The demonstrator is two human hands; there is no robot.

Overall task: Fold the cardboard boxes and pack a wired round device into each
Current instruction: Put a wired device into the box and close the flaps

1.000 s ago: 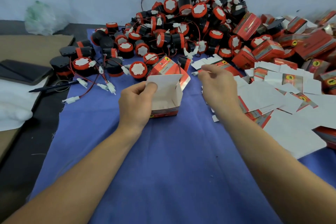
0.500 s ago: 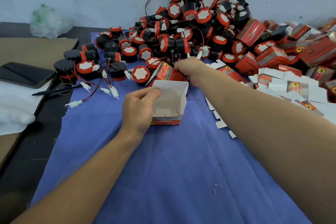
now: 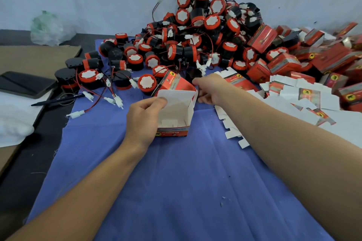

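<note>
1. Blue cloth [image 3: 176,191] covers the middle of the dark surface [image 3: 23,172], running from the near edge back to the pale wall.
2. Round devices [image 3: 195,31], black with red rims, red wires and white plugs, are heaped at the far end of the cloth against the wall. Some strays spread out to the left.
3. Closed red boxes [image 3: 284,64] pile up at the far right, beside the heap.
4. Flat white box blanks [image 3: 290,101] lie fanned out on the right, in front of the red boxes.
5. One open box [image 3: 176,117] stands upright on the cloth in the middle, mouth up, top flaps raised, nothing inside it.
6. Of the hands, the left hand [image 3: 144,121] grips the open box's left wall, thumb hooked over the rim.
7. The right hand [image 3: 211,90] reaches past the box's right side to the foot of the heap, fingers loosely curled. I cannot tell whether it holds anything.
8. A dark pen [image 3: 56,100] lies at the cloth's left edge.
</note>
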